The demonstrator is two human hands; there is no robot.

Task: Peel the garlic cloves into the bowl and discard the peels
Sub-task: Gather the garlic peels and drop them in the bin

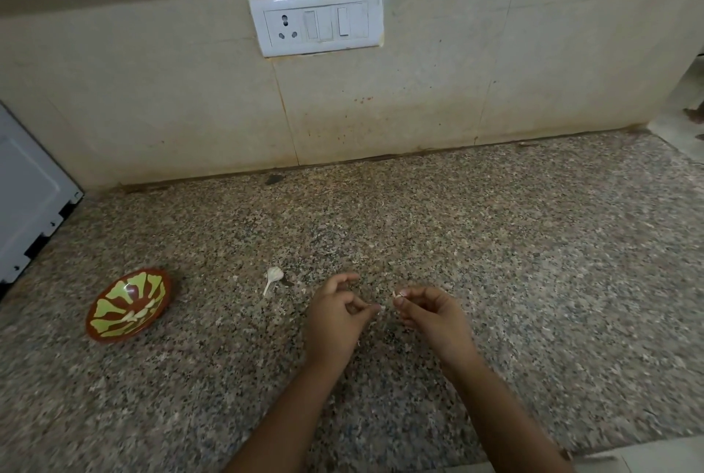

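A brown and green patterned bowl (127, 305) sits at the left of the granite counter, with a few pale peeled cloves inside. A white garlic piece with a stem (273, 278) lies on the counter, left of my hands. My left hand (337, 314) hovers over the counter with its fingers curled; nothing shows clearly in it. My right hand (426, 310) pinches a small pale bit of garlic or peel (399, 294) at its fingertips. The two hands are a short gap apart.
A white appliance (26, 202) stands at the far left edge. The speckled granite counter (495, 263) runs back to a tiled wall with a white socket plate (316, 21). Tiny peel flakes lie scattered near my hands.
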